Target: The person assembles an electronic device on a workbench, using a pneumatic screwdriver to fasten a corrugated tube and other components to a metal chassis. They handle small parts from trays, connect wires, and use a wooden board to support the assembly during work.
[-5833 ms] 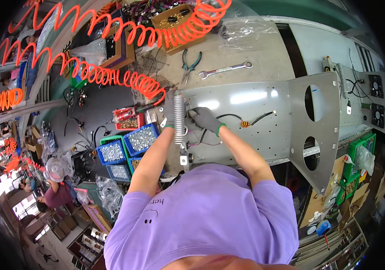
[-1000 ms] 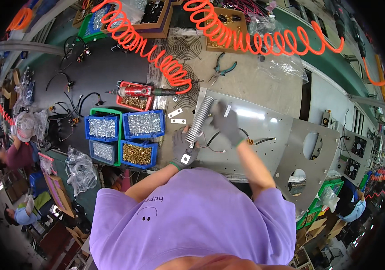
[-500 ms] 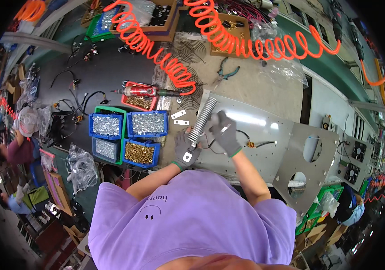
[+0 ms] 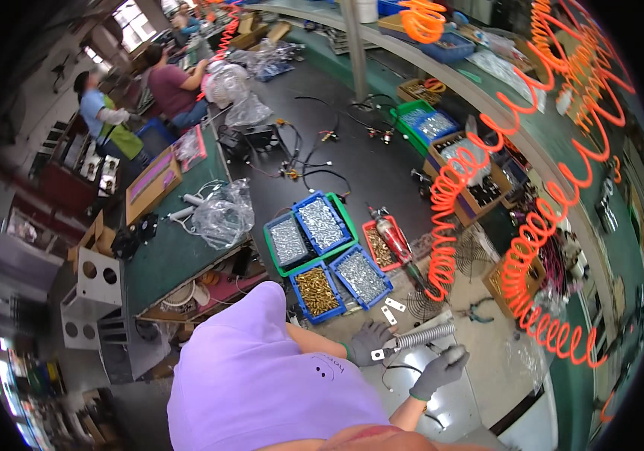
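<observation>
Shiny coil [image 4: 425, 335], probably stiff
Hold left and right ends. Left hand [image 4: 368, 343] has fingers spread, right hand [image 4: 439, 372] has them curled; can't tell if gripping.

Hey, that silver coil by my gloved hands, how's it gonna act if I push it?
The silver coil would probably tend to roll, since its body looks round, though the flat tab at its end may check that. It seems fairly stiff, running straight without visible sag. Its ridged turns might give some grip.

Silver-grey spring [image 4: 425, 336], orange coiled hose [image 4: 443, 259]
</observation>
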